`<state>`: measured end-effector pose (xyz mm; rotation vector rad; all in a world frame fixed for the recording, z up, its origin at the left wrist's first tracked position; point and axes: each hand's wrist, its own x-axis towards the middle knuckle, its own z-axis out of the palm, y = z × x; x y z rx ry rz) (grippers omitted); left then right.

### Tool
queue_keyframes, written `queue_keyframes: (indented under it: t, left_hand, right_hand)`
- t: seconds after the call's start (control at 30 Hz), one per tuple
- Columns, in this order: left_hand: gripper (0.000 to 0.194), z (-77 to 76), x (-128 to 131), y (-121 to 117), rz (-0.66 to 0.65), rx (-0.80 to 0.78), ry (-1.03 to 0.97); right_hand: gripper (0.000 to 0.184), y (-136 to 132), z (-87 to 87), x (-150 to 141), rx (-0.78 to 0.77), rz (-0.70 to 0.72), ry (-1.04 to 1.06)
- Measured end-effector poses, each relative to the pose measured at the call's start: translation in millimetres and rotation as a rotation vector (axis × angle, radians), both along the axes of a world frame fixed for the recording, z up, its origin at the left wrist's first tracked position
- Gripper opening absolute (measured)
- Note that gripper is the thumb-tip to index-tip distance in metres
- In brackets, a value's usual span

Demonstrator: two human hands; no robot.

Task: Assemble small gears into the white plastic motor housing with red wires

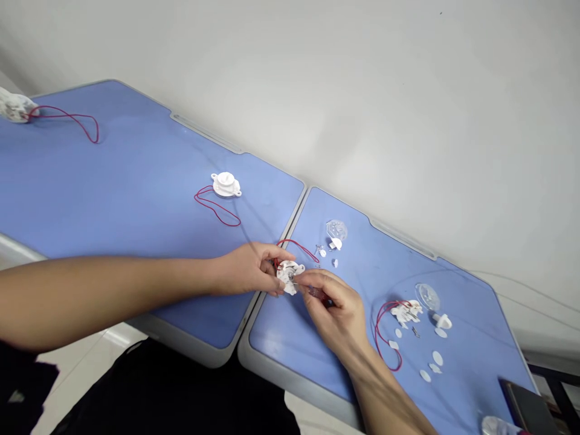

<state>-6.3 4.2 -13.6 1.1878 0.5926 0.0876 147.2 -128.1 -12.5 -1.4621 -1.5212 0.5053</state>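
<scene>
My left hand (247, 270) is closed round a small white round plastic unit (289, 275) with red wires (299, 246), holding it just above the seam between two blue tables. My right hand (335, 308) pinches a thin tool with a dark reddish handle (317, 294); its tip meets the white unit. Both hands are closed.
A whole white round unit with a red wire loop (225, 185) lies on the left table (113, 199). On the right table (462, 362) lie clear covers (336, 229), a taken-apart unit with red wires (405, 312) and several small white discs. Another wired unit (16, 109) sits far left. A dark object (528, 405) is at bottom right.
</scene>
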Motion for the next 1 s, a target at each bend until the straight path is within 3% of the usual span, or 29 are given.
queue_keyframes:
  t: [0.23,0.73,0.9,1.0]
  left_hand:
    - [0.064,3.2,0,1,-0.012,0.006,0.036]
    - [0.064,2.8,-3,4,-0.034,0.074,-0.017]
    - [0.057,0.7,-3,9,0.015,0.219,0.099]
    - [0.066,-6.5,1,4,0.098,0.374,0.205]
  right_hand:
    - [0.015,-5,10.8,7,-0.013,-0.164,-0.010]
    - [0.014,-3,12.4,7,-0.121,-0.146,0.032]
    - [0.018,0,16.9,3,-0.017,-0.085,-0.019]
    - [0.022,2,19.5,6,-0.054,-0.058,-0.127]
